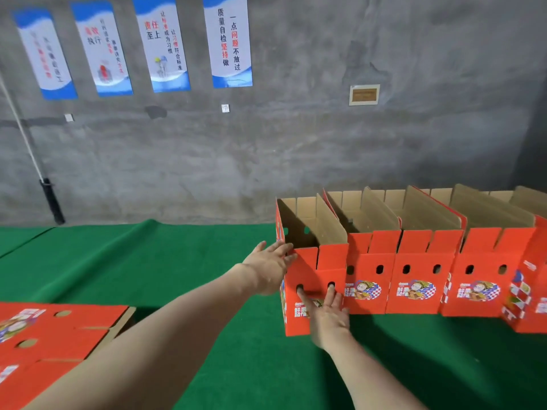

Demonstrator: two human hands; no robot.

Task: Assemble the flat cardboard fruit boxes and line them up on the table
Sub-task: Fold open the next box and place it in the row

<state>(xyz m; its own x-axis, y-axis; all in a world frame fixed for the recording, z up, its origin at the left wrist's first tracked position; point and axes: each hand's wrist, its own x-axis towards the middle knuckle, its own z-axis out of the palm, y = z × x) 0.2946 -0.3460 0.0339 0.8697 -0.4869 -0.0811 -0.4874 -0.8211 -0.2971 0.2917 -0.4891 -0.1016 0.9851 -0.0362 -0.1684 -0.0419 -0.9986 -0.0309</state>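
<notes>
Right hand (327,316), grip spread, fingers flat on the front of the open-topped red cardboard fruit box (322,261), left hand (270,269) grip spread against its top corner, box ending the row of matching boxes (414,276) on the green worktop (177,261)

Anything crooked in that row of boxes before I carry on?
Yes. The leftmost box, with the left hand on its corner and the right hand on its front, stands forward of the next box. The box at the right edge is turned, showing its checkered side. No damage shows.
</notes>
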